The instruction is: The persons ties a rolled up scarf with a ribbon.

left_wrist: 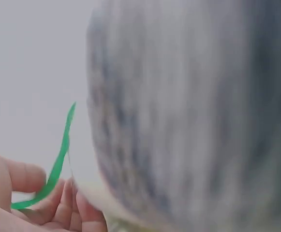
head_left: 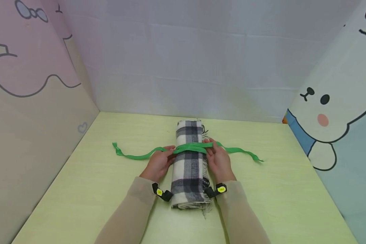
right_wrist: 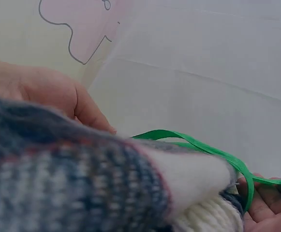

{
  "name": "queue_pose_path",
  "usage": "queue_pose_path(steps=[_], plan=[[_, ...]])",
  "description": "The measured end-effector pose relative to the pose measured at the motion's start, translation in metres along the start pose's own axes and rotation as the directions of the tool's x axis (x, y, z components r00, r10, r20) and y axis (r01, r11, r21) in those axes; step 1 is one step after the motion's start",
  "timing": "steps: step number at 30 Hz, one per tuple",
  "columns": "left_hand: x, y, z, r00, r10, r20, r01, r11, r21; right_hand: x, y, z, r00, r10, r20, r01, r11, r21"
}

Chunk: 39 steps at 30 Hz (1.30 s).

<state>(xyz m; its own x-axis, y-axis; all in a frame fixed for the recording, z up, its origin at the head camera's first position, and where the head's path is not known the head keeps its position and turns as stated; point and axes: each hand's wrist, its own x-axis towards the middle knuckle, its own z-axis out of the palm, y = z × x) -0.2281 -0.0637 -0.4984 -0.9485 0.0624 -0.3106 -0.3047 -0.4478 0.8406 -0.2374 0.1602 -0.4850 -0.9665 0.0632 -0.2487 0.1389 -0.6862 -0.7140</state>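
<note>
Green ribbon [head_left: 191, 145] lies across the rolled plaid cloth [head_left: 186, 167], which sits lengthwise in the middle of the desk [head_left: 277, 189], its fringe [head_left: 205, 166] along the right side. Both hands are part-closed: the left hand [head_left: 158, 164] lightly pinches the ribbon at the roll's left edge, and the right hand [head_left: 220, 164] pinches it between thumb and fingers at the right. The cloth looks soft, fairly light and easily squashed, so it is likely best held by its broad sides, away from the loose fringe. The ribbon seems thin, limp and perhaps slippery; a flat pinch close to the roll should suit it better than its trailing ends.

The roll hides its own underside and whatever runs beneath it. I cannot tell whether the overlapping bands are crossed or knotted. Blurred cloth fills much of the left wrist view.
</note>
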Motion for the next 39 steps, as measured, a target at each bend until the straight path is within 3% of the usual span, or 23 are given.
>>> queue_pose_path(steps=[4,12,19,30,34,39], plan=[[-0.003,0.003,0.001,1.0,-0.01,-0.016,0.01,1.0,-0.02,-0.002,-0.001,0.002,1.0,-0.01,0.008,0.01,1.0,0.005],[-0.011,0.017,0.001,1.0,0.009,-0.01,-0.011,0.978,-0.21,-0.009,-0.009,0.005,1.0,-0.015,0.005,0.015,0.999,0.05],[-0.012,0.027,0.007,0.998,0.053,0.044,-0.033,0.927,-0.374,-0.016,-0.019,0.013,0.999,-0.015,0.05,0.012,0.999,0.049],[-0.006,0.036,0.016,0.999,0.038,0.018,-0.021,0.829,-0.558,-0.019,-0.019,0.031,0.997,-0.071,0.005,0.07,0.996,0.046],[-0.006,0.041,0.02,0.998,0.06,0.022,-0.039,0.849,-0.527,-0.021,-0.019,0.037,0.996,-0.086,0.002,0.086,0.996,0.004],[-0.005,0.048,0.028,0.993,0.099,0.058,-0.063,0.893,-0.446,-0.023,-0.018,0.045,0.994,-0.11,0.02,0.111,0.992,-0.057]])
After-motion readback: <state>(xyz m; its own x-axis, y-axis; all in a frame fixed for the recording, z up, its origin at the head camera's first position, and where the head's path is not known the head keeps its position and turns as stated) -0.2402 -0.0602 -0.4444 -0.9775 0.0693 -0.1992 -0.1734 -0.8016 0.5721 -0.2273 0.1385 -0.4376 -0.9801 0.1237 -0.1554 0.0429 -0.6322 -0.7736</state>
